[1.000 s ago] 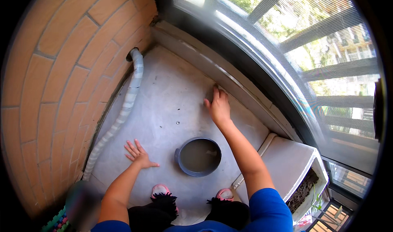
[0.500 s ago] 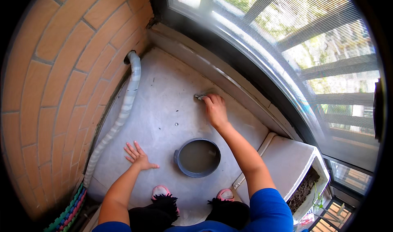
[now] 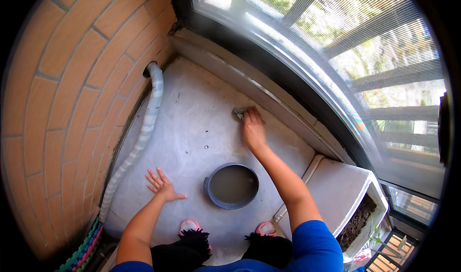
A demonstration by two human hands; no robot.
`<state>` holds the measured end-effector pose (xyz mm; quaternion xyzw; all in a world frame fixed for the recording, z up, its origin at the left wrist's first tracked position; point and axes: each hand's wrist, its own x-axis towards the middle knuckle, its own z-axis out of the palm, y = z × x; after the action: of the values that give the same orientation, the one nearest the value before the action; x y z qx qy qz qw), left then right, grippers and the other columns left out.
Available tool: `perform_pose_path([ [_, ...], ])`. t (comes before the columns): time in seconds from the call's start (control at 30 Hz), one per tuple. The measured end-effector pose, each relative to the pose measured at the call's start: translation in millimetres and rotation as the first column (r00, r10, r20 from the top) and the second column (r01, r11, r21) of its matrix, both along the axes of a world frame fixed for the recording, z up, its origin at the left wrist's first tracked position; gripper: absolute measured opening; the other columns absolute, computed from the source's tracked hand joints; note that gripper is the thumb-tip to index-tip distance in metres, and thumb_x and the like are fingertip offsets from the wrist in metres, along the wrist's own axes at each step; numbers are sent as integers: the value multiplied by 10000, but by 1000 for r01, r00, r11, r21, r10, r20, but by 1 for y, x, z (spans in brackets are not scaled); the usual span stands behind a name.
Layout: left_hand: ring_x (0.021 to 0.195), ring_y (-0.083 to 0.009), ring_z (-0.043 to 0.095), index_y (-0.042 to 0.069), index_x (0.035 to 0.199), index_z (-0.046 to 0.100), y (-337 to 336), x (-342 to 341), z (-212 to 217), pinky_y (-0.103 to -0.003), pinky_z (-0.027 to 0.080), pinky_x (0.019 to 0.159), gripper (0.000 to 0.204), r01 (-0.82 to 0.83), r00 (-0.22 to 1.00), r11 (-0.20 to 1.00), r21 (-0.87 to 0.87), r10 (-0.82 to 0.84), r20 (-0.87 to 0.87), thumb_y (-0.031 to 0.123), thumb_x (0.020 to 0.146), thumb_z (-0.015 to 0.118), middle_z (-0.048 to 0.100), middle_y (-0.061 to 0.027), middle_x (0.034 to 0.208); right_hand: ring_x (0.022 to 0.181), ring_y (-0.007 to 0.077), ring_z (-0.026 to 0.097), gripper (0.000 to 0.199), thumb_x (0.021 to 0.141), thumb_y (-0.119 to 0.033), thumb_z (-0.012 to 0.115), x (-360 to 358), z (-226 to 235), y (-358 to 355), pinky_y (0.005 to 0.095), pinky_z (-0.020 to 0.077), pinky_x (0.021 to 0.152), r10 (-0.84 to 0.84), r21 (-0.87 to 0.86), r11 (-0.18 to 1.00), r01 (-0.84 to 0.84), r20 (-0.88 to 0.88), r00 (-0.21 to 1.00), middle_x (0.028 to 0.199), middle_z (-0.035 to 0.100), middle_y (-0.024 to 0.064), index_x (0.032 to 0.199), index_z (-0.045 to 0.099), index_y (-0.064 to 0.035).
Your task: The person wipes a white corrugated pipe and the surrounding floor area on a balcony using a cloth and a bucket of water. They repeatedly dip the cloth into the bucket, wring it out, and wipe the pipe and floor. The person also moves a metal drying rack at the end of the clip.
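Note:
My right hand [image 3: 253, 128] reaches out over the pale floor slab [image 3: 192, 94], its fingers closed around a crumpled grey rag [image 3: 238, 114]. Only part of the rag shows beside the fingertips, and it touches the slab close to the ledge under the window. My left hand [image 3: 164, 186] lies flat on the slab with its fingers spread, holding nothing. Between my two arms stands a round blue-grey basin [image 3: 232, 185] with a side handle, holding murky water.
A wrapped pipe [image 3: 144, 132] runs down beside the tiled brick wall [image 3: 72, 99] on the left. Along the far right curves a screened window [image 3: 345, 65] above a ledge [image 3: 269, 99]. A white planter [image 3: 331, 183] with soil stands at right. Small dark bits lie on the slab.
My right hand has shifted slightly to the right along the slab with the rag. My left hand and the basin stay put.

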<state>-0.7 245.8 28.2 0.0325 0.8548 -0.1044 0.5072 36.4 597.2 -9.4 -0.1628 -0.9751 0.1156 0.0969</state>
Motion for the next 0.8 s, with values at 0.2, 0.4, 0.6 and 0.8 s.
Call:
perform_pose_path([
  [0.2, 1184, -476, -320, 3, 1214, -374, -2, 0, -2, -619, -42, 965, 1516, -2, 1000, 1000, -4, 2, -31, 551, 426, 799, -372, -315, 1261, 1166, 371, 363, 368, 743, -31, 435, -40, 11, -6, 415, 301, 990, -5, -114, 993, 17, 101, 995, 1230, 395, 236, 1098, 481, 56],
  [0.4, 1181, -477, -324, -8, 1215, -368, -1, 2, -5, -624, -39, 961, 1515, -4, 1000, 1000, 5, 4, -2, 550, 427, 799, -368, -324, 1258, 1137, 343, 396, 370, 743, -77, 442, -42, -18, -12, 389, 344, 952, 24, 215, 976, -28, 23, 999, 1228, 402, 217, 1089, 469, 49],
  [0.6, 1180, -470, -331, 4, 1211, -377, -3, 4, -9, -636, -26, 954, 1532, 20, 1000, 1000, -13, -20, -21, 544, 407, 810, -372, -315, 1261, 1125, 322, 415, 391, 750, -81, 426, -86, -4, -6, 375, 362, 928, 48, 99, 993, -61, 128, 991, 1208, 433, 211, 1116, 455, 54],
  [0.8, 1193, -466, -315, 15, 1217, -376, -10, 3, -9, -638, -19, 955, 1542, -14, 999, 999, 32, 16, -42, 544, 392, 815, -363, -313, 1268, 1107, 304, 440, 346, 757, -115, 437, -10, -16, 12, 388, 377, 898, -18, 162, 987, 20, -15, 1000, 1178, 465, 206, 1062, 499, 36],
])
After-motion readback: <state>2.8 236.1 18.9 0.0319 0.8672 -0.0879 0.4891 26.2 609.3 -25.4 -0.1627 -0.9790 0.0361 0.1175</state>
